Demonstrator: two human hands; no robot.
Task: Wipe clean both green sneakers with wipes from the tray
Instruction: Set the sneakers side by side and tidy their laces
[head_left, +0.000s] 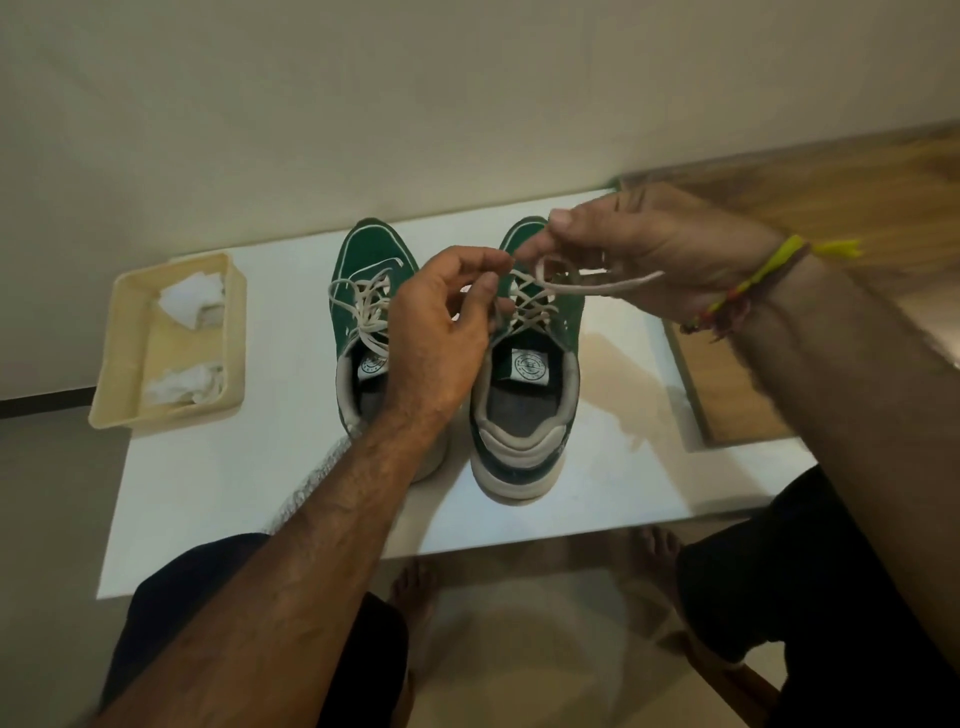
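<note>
The left hand (441, 332) is held above the gap between the two sneakers, its fingers curled and its thumb and forefinger pinched on the white lace (587, 283) of the right green sneaker (524, 374). The right hand (654, 260) is raised over the toe of that same sneaker, and a loop of the lace is pinched between its thumb and fingertips, with the loop drawn out sideways below the palm. A yellow thread band (753, 280) is worn on the right wrist. The right green sneaker is stood upright on the white table (234, 493), heel toward the person, and the left green sneaker (363, 312) is set just beside it, parallel, with its laces lying loose over the tongue; its heel is partly hidden by the left forearm. A cream plastic tray (124, 364) is placed near the table's left edge, well apart from the sneakers, and crumpled white wipes (192, 301) are seen inside it in two clumps. Bare feet are seen on the floor under the table.
</note>
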